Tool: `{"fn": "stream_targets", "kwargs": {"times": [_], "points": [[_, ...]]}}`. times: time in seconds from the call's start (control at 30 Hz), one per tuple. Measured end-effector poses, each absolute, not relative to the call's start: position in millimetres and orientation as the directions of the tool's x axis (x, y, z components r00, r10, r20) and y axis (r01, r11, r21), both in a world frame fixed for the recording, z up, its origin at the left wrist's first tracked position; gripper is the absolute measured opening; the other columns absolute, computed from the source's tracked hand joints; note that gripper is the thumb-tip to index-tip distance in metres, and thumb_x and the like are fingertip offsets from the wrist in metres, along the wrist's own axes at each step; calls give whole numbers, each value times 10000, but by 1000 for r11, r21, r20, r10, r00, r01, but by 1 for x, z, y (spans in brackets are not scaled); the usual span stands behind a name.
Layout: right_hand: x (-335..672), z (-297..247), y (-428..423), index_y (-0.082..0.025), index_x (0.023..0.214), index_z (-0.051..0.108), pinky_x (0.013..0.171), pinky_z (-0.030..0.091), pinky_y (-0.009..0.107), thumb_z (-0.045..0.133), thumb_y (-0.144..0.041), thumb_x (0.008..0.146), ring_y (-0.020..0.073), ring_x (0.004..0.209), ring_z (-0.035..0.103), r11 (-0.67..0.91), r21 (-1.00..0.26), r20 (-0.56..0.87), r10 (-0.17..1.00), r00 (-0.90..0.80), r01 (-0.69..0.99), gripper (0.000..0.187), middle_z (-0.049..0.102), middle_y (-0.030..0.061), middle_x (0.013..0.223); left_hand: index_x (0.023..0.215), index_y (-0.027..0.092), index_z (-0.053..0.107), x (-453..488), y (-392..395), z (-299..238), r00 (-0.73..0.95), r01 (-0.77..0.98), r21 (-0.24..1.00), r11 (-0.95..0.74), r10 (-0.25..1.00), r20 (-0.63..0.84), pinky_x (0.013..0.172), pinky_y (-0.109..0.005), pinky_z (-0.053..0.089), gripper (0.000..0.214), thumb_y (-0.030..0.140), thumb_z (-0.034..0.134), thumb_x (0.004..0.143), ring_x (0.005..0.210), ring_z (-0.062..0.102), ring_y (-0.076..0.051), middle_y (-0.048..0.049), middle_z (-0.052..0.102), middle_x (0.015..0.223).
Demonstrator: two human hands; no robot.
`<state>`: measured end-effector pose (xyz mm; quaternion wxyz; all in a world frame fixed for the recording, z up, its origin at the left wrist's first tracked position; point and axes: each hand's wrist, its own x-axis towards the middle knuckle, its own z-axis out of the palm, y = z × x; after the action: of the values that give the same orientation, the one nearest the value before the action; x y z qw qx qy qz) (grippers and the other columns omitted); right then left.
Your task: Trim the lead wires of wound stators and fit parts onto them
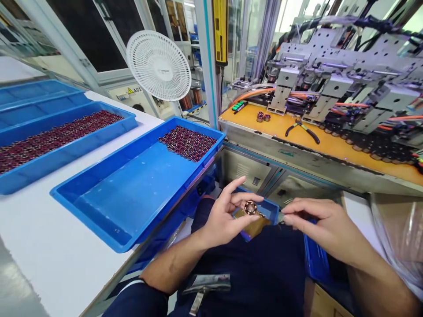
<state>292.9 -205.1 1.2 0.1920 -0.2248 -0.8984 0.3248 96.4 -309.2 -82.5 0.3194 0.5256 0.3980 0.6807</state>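
Observation:
My left hand (228,213) holds a small round copper-wound stator (250,208) between thumb and fingers, its open centre turned toward me. A short dark piece, perhaps wire ends, sticks out from the stator's right side. My right hand (313,218) is a little to the right, thumb and forefinger pinched together. A small greyish tip shows at those fingertips, too small to name. Below and behind the stator, a small blue bin (272,209) with a brownish-yellow area inside sits at my lap, partly covered by my left hand.
Left, on a white tabletop (49,224), a long blue tray (125,189) has stators (190,143) grouped at its far end. Another blue tray (66,149) is filled with them. On the machine's orange ledge (277,123) lie pliers (302,128) and several stators (263,116). A white fan (158,66) stands behind.

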Motion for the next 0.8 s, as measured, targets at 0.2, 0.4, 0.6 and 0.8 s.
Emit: {"fn": "stream_targets", "kwargs": {"times": [0.2,0.4,0.6,0.8], "points": [[290,-6,-204,-206,908,725,611,520,218,707,-287,833,128,695,618,619,-742,295,648,-702,260,112,686,33,871,1484,313,219,101,-302,-85,-181,121,835,-537,815,551,746,-214,562,866,88,709,807,750,639,-61,-29,620,1044],[267,-27,-203,-218,877,767,667,508,238,750,-292,799,127,759,586,296,-952,138,642,-754,77,109,629,30,860,1516,326,165,105,-303,-86,-70,4,837,-548,835,547,834,-272,575,893,59,674,833,898,689,-127,-85,668,1158],[266,-50,-208,-291,832,790,633,514,238,769,-210,797,113,699,610,108,-967,243,654,-717,-229,91,693,20,845,1464,307,257,104,-307,-86,-127,-348,872,-344,939,320,889,-301,553,793,110,695,832,961,686,-147,-103,674,1177],[271,-49,-223,-314,971,774,633,518,278,737,-98,809,139,702,637,176,-918,389,565,-728,-355,272,713,15,772,1387,311,369,109,-303,-86,-187,-506,820,-268,962,199,694,-219,552,915,100,852,640,727,640,-82,-11,646,1005]]}}
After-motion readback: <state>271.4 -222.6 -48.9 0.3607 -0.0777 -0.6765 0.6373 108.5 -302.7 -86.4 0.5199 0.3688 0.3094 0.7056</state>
